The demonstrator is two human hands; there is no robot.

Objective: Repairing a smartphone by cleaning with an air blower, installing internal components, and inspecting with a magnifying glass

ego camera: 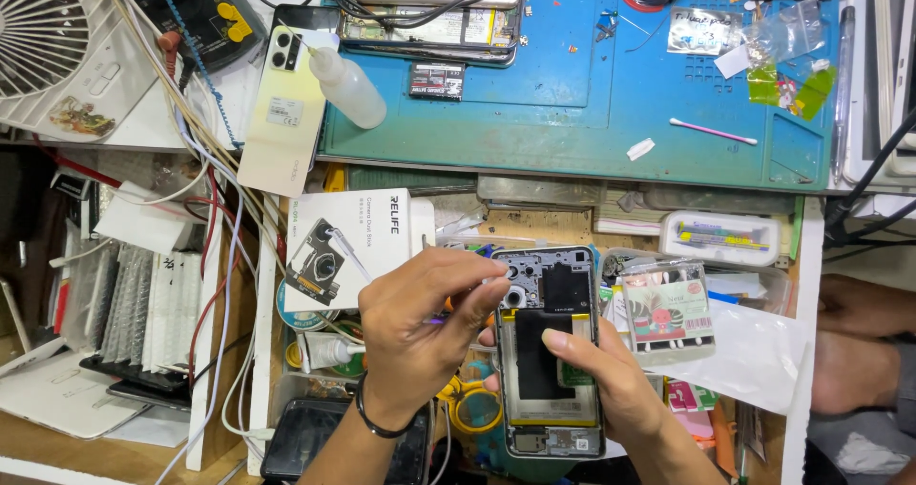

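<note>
We are holding the opened phone (549, 351) upright in our right hand (611, 380), long axis running away from us. Our left hand (420, 328) is pinching a thin tool at its upper left corner, just beside the camera module (520, 275).

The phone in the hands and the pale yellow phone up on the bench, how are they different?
The opened phone shows its insides, a black battery and metal frame; the pale yellow phone shows a closed, smooth back. The opened phone is gripped by the right hand while the left hand works at its top; the pale yellow phone lies untouched at the blue mat's edge. Both are slim rectangles.
</note>
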